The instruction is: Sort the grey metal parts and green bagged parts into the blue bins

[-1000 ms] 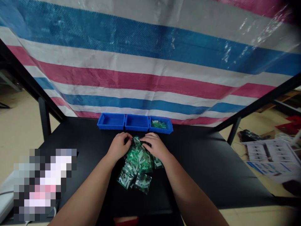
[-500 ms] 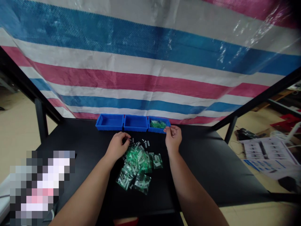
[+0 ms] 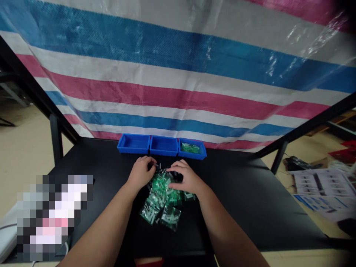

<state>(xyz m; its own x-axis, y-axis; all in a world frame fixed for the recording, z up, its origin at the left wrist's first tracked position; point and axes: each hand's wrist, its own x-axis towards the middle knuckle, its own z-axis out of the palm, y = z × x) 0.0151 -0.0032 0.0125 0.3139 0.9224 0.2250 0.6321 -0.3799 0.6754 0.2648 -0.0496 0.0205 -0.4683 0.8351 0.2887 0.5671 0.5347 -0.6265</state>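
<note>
A heap of small clear plastic bags with green tints and pale pieces inside lies on the black table. Small loose grey and white pieces are scattered at its far edge. My left hand is at the heap's far left side, fingers curled in towards the thumb; what they hold, if anything, is too small to make out. Over the heap's right side my right hand is open, thumb and fingers apart, its fingertips close to the bags and loose pieces.
Three blue bins stand in a row at the table's back: a left bin, a middle bin and a right bin with green-tinted bags in it. A striped tarp slopes up behind them. A blurred-out object lies at the left.
My right hand has moved from the right bin's front edge back to the heap, and its fingers have spread. My left hand has stayed beside the heap. The view has shifted slightly.
</note>
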